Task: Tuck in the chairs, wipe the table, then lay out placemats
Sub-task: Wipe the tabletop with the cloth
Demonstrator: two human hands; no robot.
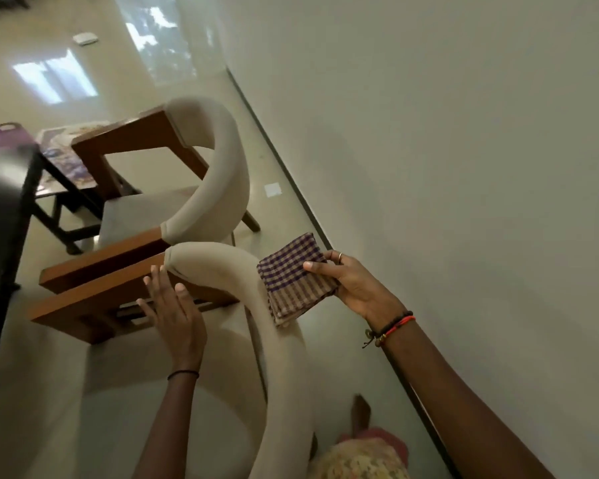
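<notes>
Two beige upholstered chairs with wooden arms stand side by side next to the dark table (0, 216) at the left edge. The near chair (277, 344) curves under my arms; the far chair (222, 157) sits just beyond it. My left hand (173, 312) hovers with fingers apart just inside the near chair's backrest, by its wooden arm; contact is unclear. My right hand (346, 281) grips a folded purple-and-beige checked cloth (291, 278), which rests against the top of the near chair's backrest.
A white wall (464, 167) runs along the right with a dark skirting line. Glossy pale floor (281, 209) lies between chairs and wall. Patterned mats (59, 153) lie on the table farther back. My bare foot (360, 413) stands behind the near chair.
</notes>
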